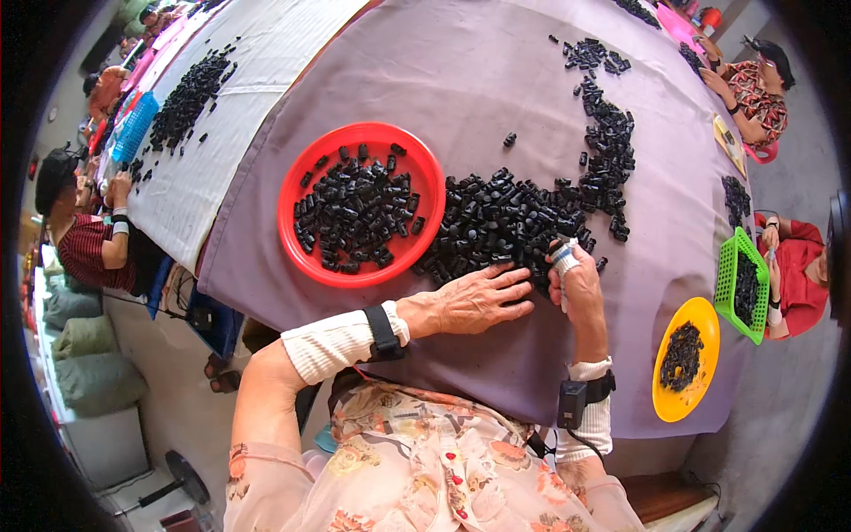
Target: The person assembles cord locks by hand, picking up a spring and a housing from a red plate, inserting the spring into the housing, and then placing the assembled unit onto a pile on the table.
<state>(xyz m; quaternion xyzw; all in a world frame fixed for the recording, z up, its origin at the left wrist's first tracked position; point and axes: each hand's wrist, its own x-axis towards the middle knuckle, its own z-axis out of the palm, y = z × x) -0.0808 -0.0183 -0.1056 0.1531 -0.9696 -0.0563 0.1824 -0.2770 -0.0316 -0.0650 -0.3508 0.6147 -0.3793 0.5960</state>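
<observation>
A broad heap of small black cylindrical parts (pixel 505 217) lies on the purple-grey cloth (pixel 399 62). Along the heap's near edge my left hand (pixel 472 301) rests palm down, its fingers stretched out and touching the closest parts. My right hand (pixel 581 288) is at the heap's near right side, fingers curled together, with a white wrap (pixel 564 257) around one finger. Whatever lies between those fingertips is too small and hidden to make out. Left of the heap, a round red tray (pixel 355 136) holds many more of the same black parts.
A trail of black parts (pixel 607 146) runs toward the far side. At the right are a yellow plate (pixel 674 408) and a green basket (pixel 725 293), both containing dark pieces. Other people sit around; a white-covered table (pixel 257 66) at left bears another pile and a blue basket (pixel 135 129).
</observation>
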